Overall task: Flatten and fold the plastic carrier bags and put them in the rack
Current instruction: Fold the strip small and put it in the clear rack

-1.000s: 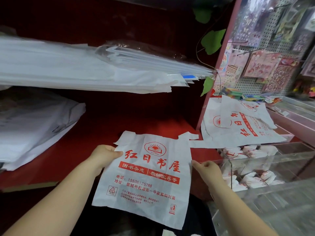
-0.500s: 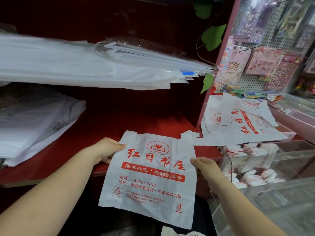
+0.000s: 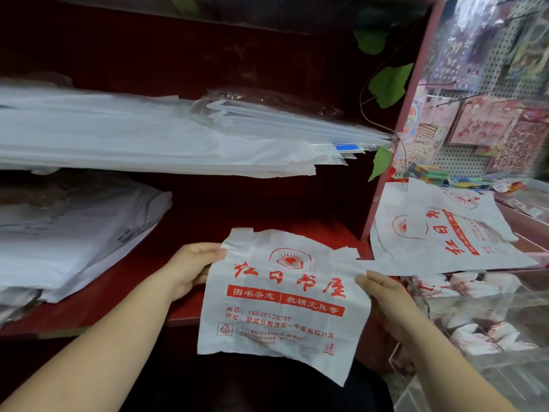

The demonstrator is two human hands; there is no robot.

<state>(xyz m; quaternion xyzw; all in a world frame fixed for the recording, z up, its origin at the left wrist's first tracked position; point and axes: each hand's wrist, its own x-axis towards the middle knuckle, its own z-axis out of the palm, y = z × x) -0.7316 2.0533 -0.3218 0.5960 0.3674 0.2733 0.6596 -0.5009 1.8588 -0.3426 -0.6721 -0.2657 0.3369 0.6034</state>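
Note:
A white plastic carrier bag (image 3: 279,319) with red print hangs flat in front of the red shelf edge. My left hand (image 3: 193,269) pinches its upper left edge by the handle. My right hand (image 3: 383,295) grips its right edge. More of the same printed bags (image 3: 445,233) lie spread on top of a clear acrylic rack (image 3: 487,295) at the right. Several folded bags (image 3: 475,337) sit inside the rack.
The red shelf (image 3: 267,215) holds a white bag stack (image 3: 68,233) at the left. Above it a long bundle of white bags (image 3: 178,138) juts forward. Green leaves (image 3: 389,84) and a pegboard of stickers (image 3: 490,126) stand to the right.
Both hands have drawn the bag a little to the right and its right side now bows slightly. The bag's bottom edge has curled up a bit.

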